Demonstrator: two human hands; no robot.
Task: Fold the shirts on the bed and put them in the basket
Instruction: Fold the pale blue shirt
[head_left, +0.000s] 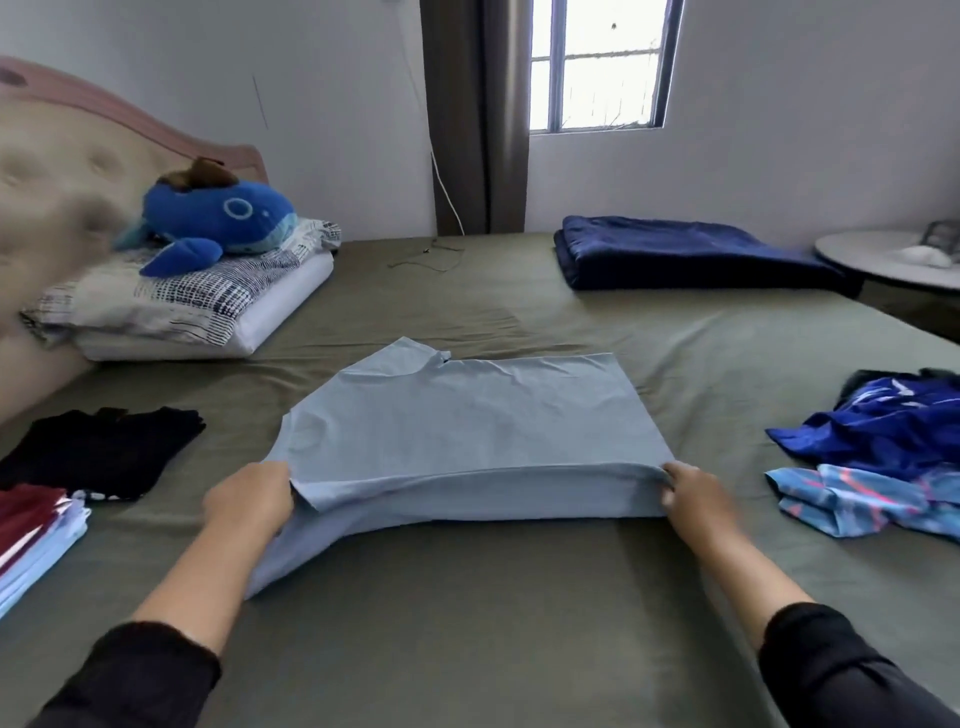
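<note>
both hands, left (249, 501) and right (693, 493), pinch the near fold of the pale shirt (467, 421) lying on the bed (467, 623) between them. folding is midway, i judge; next, carry that edge away evenly. no basket visible.

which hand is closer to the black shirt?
Left. The left hand grips the light blue shirt just right of the black shirt; the right hand grips its far edge.

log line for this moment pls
step: folding | left hand: grips light blue shirt near edge | right hand: grips same edge | basket: not in view
</note>
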